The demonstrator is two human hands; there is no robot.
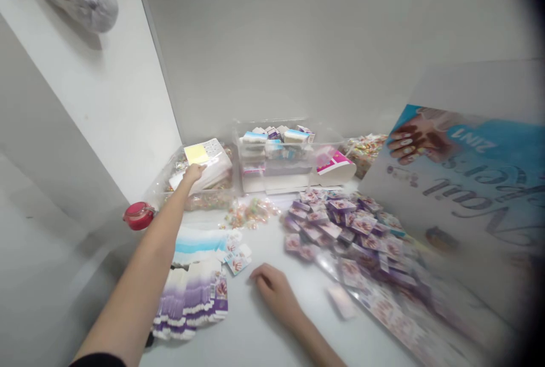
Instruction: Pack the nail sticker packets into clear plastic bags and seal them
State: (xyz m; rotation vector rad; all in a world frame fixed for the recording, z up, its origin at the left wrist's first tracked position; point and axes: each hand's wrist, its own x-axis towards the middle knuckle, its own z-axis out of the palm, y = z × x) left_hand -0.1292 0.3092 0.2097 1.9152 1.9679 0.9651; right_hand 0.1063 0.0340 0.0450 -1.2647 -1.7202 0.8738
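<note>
My left hand (195, 172) reaches far out to the stack of white sheets (217, 169) with a yellow note (196, 154) in the back left bin. Its fingers look closed at the stack, but what is between them is hidden. On the white table my right hand (272, 284) rests with its fingers curled in, and nothing shows in them. Left of it lie fanned purple-and-white cartons (191, 299), flattened or unfilled as far as I can tell. Behind these is a row of blue-and-white cartons (200, 246), with a loose one (237, 260) beside it.
A heap of small purple boxes (340, 219) covers the right side, by a large nail-stickers carton (460, 185). A clear bin (276, 171) with cartons stands at the back. Small orange-and-green packets (253, 212) lie before it. A red lid (139, 215) is at the left edge.
</note>
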